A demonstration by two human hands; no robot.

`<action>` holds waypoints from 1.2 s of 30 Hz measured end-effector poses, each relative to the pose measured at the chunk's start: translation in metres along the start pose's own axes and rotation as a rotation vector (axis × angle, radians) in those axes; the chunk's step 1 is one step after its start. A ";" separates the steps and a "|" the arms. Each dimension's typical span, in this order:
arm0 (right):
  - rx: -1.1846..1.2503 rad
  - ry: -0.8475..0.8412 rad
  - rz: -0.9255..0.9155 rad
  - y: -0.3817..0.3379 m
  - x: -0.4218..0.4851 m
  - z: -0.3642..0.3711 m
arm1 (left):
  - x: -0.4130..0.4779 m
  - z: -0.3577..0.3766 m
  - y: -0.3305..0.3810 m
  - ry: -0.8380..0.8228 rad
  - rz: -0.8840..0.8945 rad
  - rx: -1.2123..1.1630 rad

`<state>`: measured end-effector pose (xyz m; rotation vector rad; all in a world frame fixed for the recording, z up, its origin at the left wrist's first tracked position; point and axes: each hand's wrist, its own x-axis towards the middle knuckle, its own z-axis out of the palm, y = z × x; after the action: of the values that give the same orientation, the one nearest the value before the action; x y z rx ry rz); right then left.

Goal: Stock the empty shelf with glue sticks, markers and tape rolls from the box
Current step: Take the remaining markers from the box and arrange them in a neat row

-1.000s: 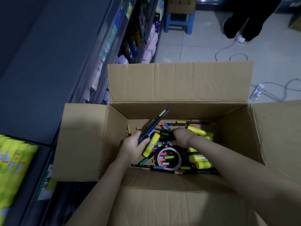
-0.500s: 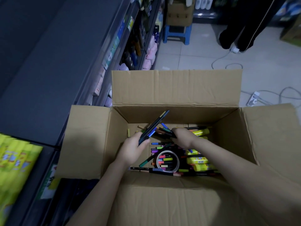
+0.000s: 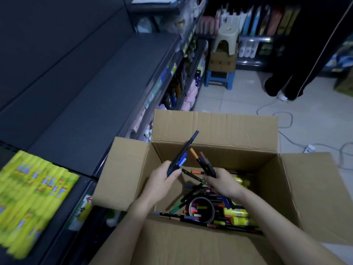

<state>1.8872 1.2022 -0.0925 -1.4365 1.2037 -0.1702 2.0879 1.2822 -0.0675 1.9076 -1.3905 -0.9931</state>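
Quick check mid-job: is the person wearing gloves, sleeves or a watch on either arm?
No. The left hand and right hand are ungloved, with no rings or watch visible. Both forearms are uncovered to the frame's edge; no sleeves show.

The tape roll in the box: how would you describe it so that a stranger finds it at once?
Look into the open cardboard box, near the wall closest to the person. Among loose markers and yellow glue sticks lies the tape roll, the only ring there.
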 end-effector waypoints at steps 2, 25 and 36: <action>0.015 0.006 -0.033 -0.012 -0.007 -0.002 | -0.004 -0.004 0.007 0.036 -0.002 -0.035; 0.784 -0.110 -0.228 -0.146 -0.061 0.019 | -0.080 -0.077 0.072 0.439 0.074 -0.344; 0.738 -0.275 -0.321 -0.218 -0.103 0.152 | -0.191 -0.165 0.030 0.607 0.069 -0.263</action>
<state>2.0669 1.3264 0.0914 -0.9411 0.5764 -0.5566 2.1741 1.4600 0.0931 1.7439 -0.9136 -0.4679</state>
